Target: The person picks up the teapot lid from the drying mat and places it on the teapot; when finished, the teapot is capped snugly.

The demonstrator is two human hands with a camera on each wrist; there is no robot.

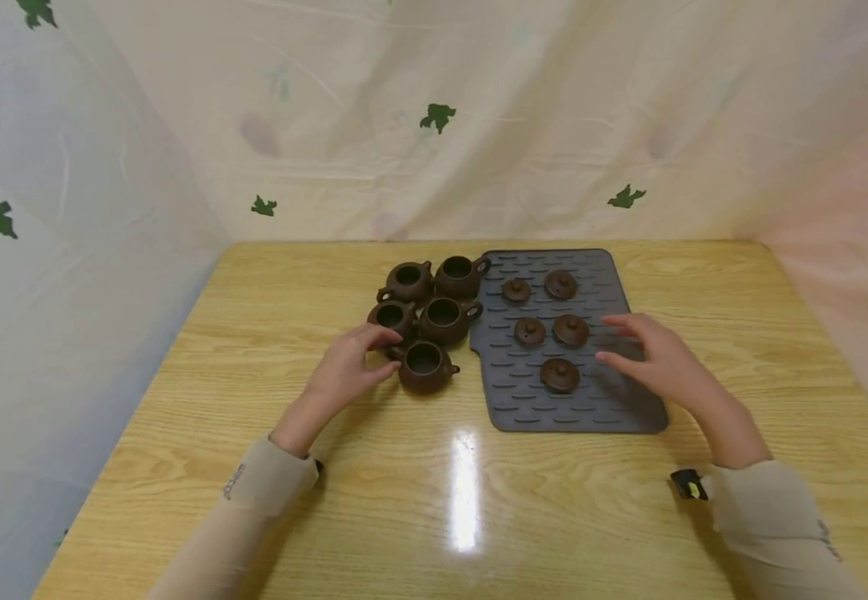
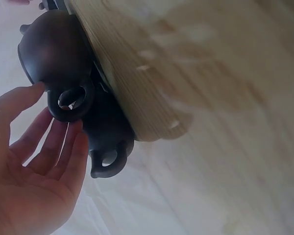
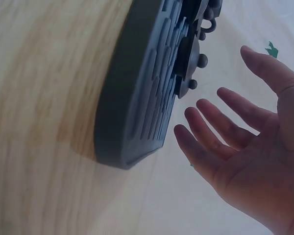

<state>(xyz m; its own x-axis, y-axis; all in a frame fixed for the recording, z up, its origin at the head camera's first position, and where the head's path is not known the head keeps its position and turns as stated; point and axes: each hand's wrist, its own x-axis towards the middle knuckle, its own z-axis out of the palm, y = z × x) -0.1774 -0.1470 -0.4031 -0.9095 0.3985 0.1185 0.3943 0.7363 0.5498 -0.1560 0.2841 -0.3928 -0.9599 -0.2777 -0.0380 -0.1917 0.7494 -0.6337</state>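
Probably light but brittle, so take near pot by its handle; left grip is there, can't tell if pinching, right grip loose, empty.

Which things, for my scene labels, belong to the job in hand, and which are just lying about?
Likely in the job:
five lidless teapots
five loose lids
grey mat

Seemingly just surroundings:
wooden table
hanging cloth

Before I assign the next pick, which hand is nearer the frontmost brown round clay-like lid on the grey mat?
Right. The right hand is just right of the lid, not touching it; the left hand is well left, beside the frontmost brown round clay-like teapot.
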